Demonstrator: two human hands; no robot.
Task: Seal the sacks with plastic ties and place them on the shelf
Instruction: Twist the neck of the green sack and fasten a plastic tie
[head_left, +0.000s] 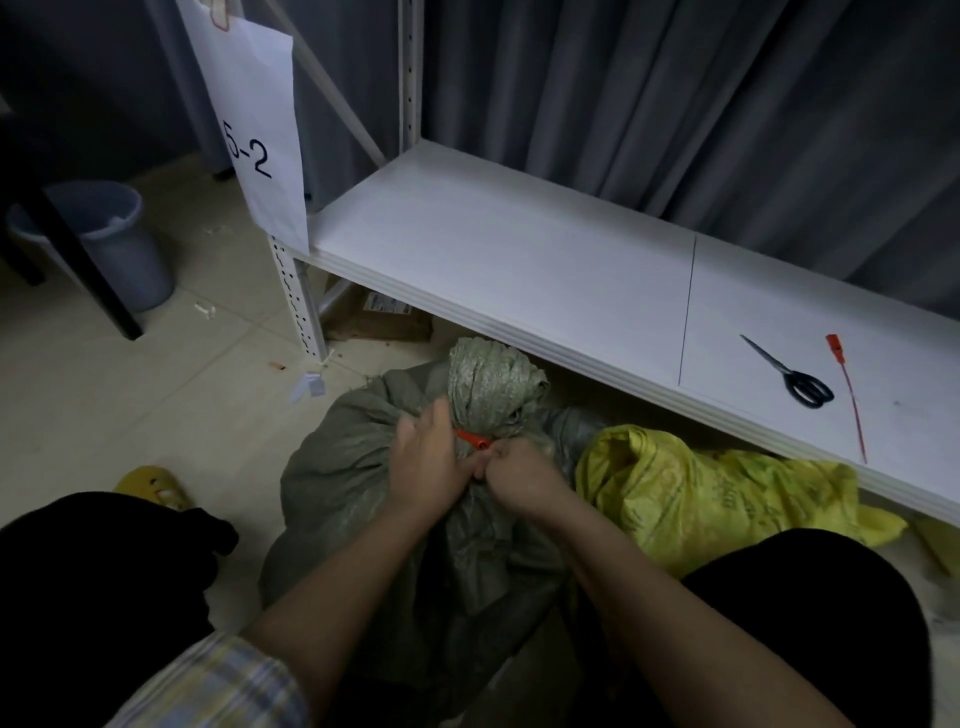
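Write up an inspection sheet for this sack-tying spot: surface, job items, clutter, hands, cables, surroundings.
Surface: white shelf board, low; pale tiled floor in front.
Job items: grey-green sack on the floor, neck bunched, orange tie around it; yellow sack beside it, partly under the shelf; spare orange tie on the shelf.
Clutter: black scissors on the shelf; small scraps on the floor; cardboard box under the shelf.
Hands: left hand grips the sack neck; right hand pinches at the tie.
Cables: nothing seen.
Surroundings: grey curtain, grey bin, paper sign marked 5-2.
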